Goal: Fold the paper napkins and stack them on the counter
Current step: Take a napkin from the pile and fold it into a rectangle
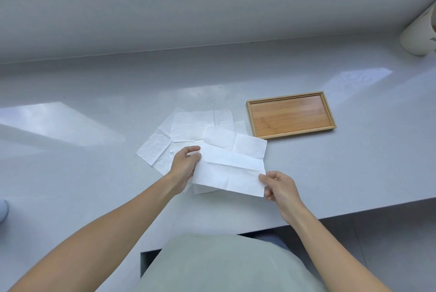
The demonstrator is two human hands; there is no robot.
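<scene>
An unfolded white paper napkin [232, 164] with crease lines is held just above the grey counter [94, 173]. My left hand [185, 165] pinches its left edge between thumb and fingers. My right hand [279, 185] pinches its near right corner. Several more white napkins [186, 126] lie spread flat and overlapping on the counter behind and to the left of the held one. Part of that pile is hidden under the held napkin and my left hand.
An empty rectangular wooden tray [330, 117] sits on the counter to the right of the napkins. A cream cylindrical container [420, 34] stands at the far right by the wall. The counter's front edge runs below my right hand, above a grey floor [389, 244].
</scene>
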